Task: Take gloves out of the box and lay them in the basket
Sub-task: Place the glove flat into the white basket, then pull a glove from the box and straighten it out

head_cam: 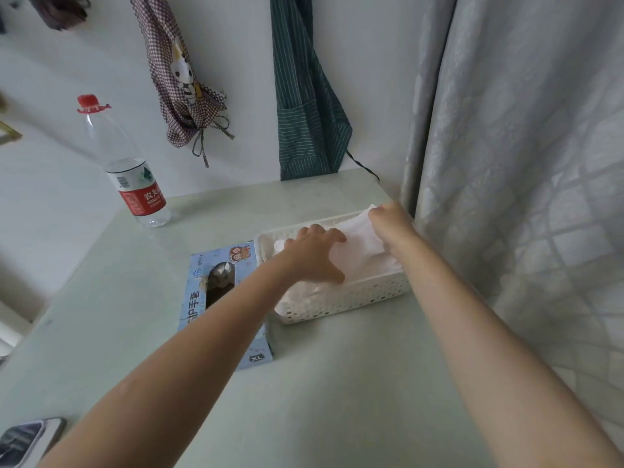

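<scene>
Left hand (315, 253): fingers spread wide, pressing flat on glove (358, 244)
Right hand (388, 217): fingers pinching glove's far edge
Basket (354, 298): under both hands
Box (223, 285): left of fingers, on worktop (337, 383)

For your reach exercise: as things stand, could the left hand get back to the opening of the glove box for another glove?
Probably yes. The left hand rests on the gloves in the basket, and the glove box lies right beside it, under that forearm, opening facing up and uncovered.
</scene>
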The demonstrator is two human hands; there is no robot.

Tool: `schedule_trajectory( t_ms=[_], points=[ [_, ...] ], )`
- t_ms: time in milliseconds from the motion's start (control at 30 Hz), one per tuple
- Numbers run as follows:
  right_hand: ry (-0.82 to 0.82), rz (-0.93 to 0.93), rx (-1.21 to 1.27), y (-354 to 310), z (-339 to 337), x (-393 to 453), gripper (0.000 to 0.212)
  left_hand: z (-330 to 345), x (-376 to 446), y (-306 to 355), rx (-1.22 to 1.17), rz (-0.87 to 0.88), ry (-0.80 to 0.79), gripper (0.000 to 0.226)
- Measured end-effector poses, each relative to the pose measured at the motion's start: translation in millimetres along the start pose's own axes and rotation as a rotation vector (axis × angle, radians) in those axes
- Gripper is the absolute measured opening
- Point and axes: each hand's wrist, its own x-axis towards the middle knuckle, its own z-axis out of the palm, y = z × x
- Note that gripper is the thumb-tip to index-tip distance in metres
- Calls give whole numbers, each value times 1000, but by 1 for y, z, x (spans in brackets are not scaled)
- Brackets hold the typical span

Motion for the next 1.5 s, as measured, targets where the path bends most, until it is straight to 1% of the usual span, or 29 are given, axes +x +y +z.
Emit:
schedule_trajectory(
  t_ms=[67, 133, 167, 200, 233, 267, 333, 367, 400, 467, 533, 600, 667, 733, 767, 833, 900, 967, 1033, 1067, 1167, 1233, 1300, 1367, 1433, 1500],
  points=[
    [57, -23, 6, 0, 0, 1, 3, -12, -3, -11, 80, -23, -82, 87],
    [75, -53, -36, 2, 0, 3, 20, -21, -4, -20, 142, -46, -124, 90],
    [74, -60, -73, 2, 0, 3, 25, -24, -4, -23, 141, -48, -121, 86],
    [68, -71, -112, 2, -1, 1, 20, -26, -4, -25, 105, -39, -96, 80],
    [61, -68, -148, 3, -2, 0, 10, -25, -2, -24, 37, -22, -41, 71],
    [56, -75, -177, 3, -3, -1, 6, -21, -2, -21, -51, -4, 36, 61],
    [56, -80, -226, 3, -5, -5, 23, -10, 0, -10, -184, 21, 196, 43],
    [58, -86, -254, 4, -5, -6, 27, -1, 2, -4, -194, 28, 249, 38],
    [65, -98, -288, 4, -6, -7, 29, 8, 4, 0, -164, 32, 271, 37],
    [91, -143, -385, 5, -7, -10, 29, 26, 8, 0, -66, 14, 235, 45],
    [143, -217, -529, 8, -9, -12, 28, 36, 11, -7, -21, -31, 174, 60],
    [170, -298, -682, 11, -10, -15, 29, 39, 13, -13, -38, -53, 117, 74],
    [159, -356, -808, 13, -9, -18, 31, 38, 15, -18, -23, -41, 34, 83],
    [146, -386, -894, 13, -9, -20, 30, 31, 17, -20, -56, -27, -44, 88],
    [146, -398, -928, 12, -8, -22, 30, 25, 17, -23, -119, -21, -51, 87],
    [180, -425, -1000, 6, -7, -24, 32, 9, 14, -28, -265, 5, 25, 77],
    [230, -466, -1010, -5, -4, -27, 35, -8, 4, -35, -329, 22, 196, 56],
    [213, -544, -920, -23, 9, -37, 29, -21, -13, -53, -372, -25, 373, 35],
    [120, -620, -789, -42, 30, -53, 20, -23, -30, -76, -427, -119, 494, 23],
    [47, -646, -725, -50, 43, -63, 16, -22, -40, -89, -457, -175, 531, 21],
    [-253, -676, -575, -70, 81, -97, 15, -11, -66, -125, -528, -336, 609, 22],
    [-484, -667, -554, -79, 104, -120, 14, 0, -84, -144, -585, -415, 643, 22],
    [-660, -624, -603, -83, 122, -135, 12, 12, -94, -155, -616, -445, 639, 24],
    [-777, -581, -761, -83, 140, -146, 10, 26, -102, -164, -627, -458, 596, 29],
    [-835, -571, -943, -83, 154, -154, 9, 41, -105, -169, -645, -465, 538, 32],
    [-828, -567, -1043, -82, 160, -158, 14, 55, -107, -169, -680, -446, 514, 33]
  ],
)
